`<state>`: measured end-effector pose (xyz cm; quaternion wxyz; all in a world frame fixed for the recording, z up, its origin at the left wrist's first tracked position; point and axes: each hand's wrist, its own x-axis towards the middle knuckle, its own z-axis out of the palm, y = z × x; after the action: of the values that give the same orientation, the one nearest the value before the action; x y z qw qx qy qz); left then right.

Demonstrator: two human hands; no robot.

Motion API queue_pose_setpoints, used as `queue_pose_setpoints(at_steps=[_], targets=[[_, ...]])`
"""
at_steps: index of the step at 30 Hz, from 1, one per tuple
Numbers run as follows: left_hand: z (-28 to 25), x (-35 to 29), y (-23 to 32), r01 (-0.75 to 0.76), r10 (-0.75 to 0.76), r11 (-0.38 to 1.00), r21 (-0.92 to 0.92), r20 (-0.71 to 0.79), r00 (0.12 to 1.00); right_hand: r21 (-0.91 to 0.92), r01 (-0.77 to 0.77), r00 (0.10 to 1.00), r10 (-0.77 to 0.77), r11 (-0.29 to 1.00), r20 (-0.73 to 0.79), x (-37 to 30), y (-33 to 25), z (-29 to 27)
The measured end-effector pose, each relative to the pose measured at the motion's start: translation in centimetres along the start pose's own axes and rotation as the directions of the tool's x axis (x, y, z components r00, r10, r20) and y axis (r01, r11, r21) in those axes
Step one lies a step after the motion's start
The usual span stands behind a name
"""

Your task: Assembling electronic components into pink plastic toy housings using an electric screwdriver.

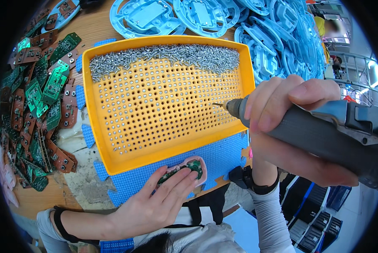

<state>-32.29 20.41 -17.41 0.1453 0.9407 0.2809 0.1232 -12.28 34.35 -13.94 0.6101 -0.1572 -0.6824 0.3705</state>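
My right hand point(282, 109) is wrapped round a dark grey electric screwdriver point(319, 139). Its thin bit points left, over the right part of a yellow screw tray point(172, 158). Small silver screws point(168, 55) are heaped along the tray's far side, and many stand in the rows of holes. In front of the tray, my left hand point(159, 202) holds a small pink plastic shell point(202, 173), its fingers laid across the green circuit board point(194, 165) inside. The left thumb is hidden.
Blue foam matting point(134, 185) lies beneath the tray. Loose green and brown circuit boards point(41, 101) pile up at the left. Light-blue plastic housings point(265, 38) are heaped at the far side and right. Black bins point(311, 206) stand below at the right.
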Motion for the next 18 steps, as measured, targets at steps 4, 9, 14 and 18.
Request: queue_pose_setpoints(at_steps=[4, 9, 14, 18], targets=[[-0.7, 0.3, -0.7, 0.064, -0.061, 0.965, -0.253, 0.018, 0.998, -0.051, -0.187, 0.974, 0.192, 0.981, 0.123, 1.1, -2.9, 0.3], [-0.4, 0.1, -1.5, 0.132, -0.224, 0.836, -0.533, -0.112, 0.968, -0.020, -0.266, 0.949, 0.265, 0.964, 0.172, 1.6, -8.7, 0.5], [-1.2, -0.4, -2.0, 0.208, -0.265, 0.894, -0.398, -0.095, 0.960, 0.274, -0.320, 0.926, 0.240, 0.907, 0.290, -0.5, -10.1, 3.5], [-1.3, -0.2, -2.2, 0.188, -0.248, 0.905, -0.382, -0.113, 0.962, 0.281, -0.300, 0.915, 0.191, 0.912, 0.355, -1.3, -9.6, 4.5]])
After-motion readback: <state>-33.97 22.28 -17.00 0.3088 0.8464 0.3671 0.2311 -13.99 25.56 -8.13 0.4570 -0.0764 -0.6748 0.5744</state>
